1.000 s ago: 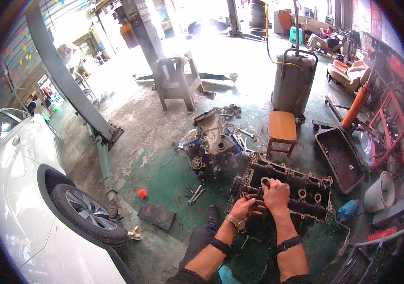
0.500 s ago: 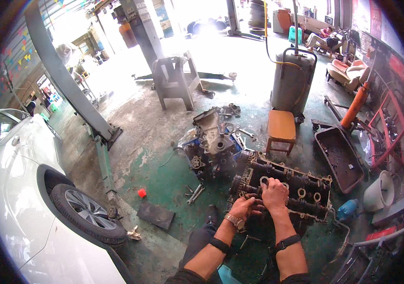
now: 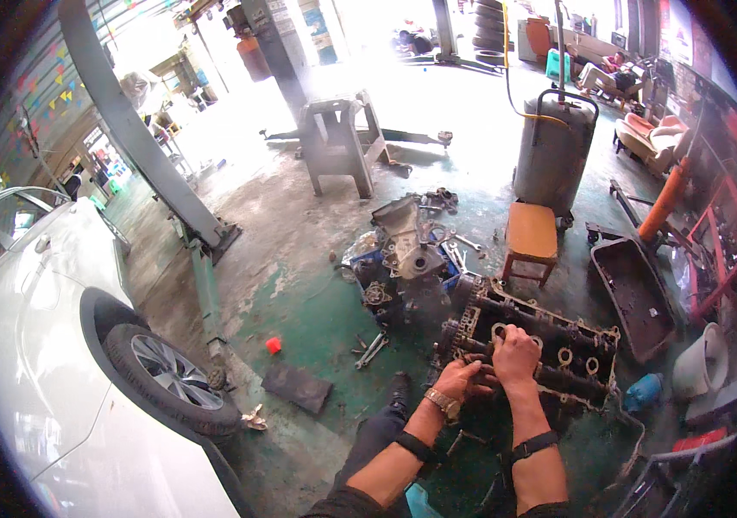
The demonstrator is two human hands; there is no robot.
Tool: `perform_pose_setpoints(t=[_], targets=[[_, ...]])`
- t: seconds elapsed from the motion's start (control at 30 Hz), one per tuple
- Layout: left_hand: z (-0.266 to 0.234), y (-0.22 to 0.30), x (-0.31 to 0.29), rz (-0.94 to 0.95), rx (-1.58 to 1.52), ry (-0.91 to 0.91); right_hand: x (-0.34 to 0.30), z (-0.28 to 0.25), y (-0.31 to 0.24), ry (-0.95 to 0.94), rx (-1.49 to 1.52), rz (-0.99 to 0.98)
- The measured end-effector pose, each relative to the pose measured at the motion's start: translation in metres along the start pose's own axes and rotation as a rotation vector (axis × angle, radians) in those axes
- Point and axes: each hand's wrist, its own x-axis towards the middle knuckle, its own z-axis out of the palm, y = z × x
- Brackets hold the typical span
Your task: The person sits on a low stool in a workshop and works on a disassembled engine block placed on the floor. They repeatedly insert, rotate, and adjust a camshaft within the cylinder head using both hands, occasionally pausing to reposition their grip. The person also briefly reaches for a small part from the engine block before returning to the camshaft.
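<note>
A large engine cylinder head (image 3: 594, 338), dark with round openings and a chain at its left end, lies on the floor in front of me. Over its near left part is my left hand (image 3: 465, 378), with a metal-band watch at the wrist. Its thumb and fingers are apart and reach toward the other hand. My right hand (image 3: 516, 355) is closed, knuckles up, just above the cylinder head beside a round opening. What its fingers grip, if anything, is hidden. Beyond stands a partly stripped engine block (image 3: 401, 259) with a light metal cover.
Wrenches (image 3: 374, 350) lie near a dark flat pad (image 3: 297, 388) and a red cap (image 3: 274, 345). A wooden stool (image 3: 532, 235), a grey tank (image 3: 554, 151) and a black drip tray (image 3: 633, 298) stand at the right. A white car (image 3: 58, 345) fills the left side.
The whole view has swung a little, so everything sits farther right in the picture. Both hands stay at the same part of the cylinder head, with only slight finger movement.
</note>
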Motion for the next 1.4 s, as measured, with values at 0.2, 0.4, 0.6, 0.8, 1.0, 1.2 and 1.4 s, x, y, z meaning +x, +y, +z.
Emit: perform_pose_setpoints(t=[0.2,0.4,0.6,0.8,1.0,1.2,1.4], targets=[[0.0,0.003,-0.001,-0.003,0.012,-0.001,-0.001,-0.008,0.005,-0.054,0.025,-0.075],[-0.003,0.0,0.002,0.003,0.014,-0.007,-0.003,-0.002,0.007,0.001,0.001,-0.099],[0.002,0.003,-0.001,0.002,0.041,0.015,-0.002,0.002,0.005,0.038,-0.029,-0.073],[0.006,0.008,-0.006,0.013,0.081,-0.02,-0.003,-0.007,0.006,0.001,-0.019,-0.066],[0.001,0.005,-0.002,0.008,0.016,-0.051,-0.003,0.0,0.009,0.054,0.013,-0.151],[-0.005,0.0,0.003,0.005,0.028,-0.045,-0.002,0.003,0.01,0.064,-0.01,-0.157],[-0.007,-0.001,0.005,0.017,0.034,-0.055,-0.002,0.003,0.009,0.092,0.015,-0.143]])
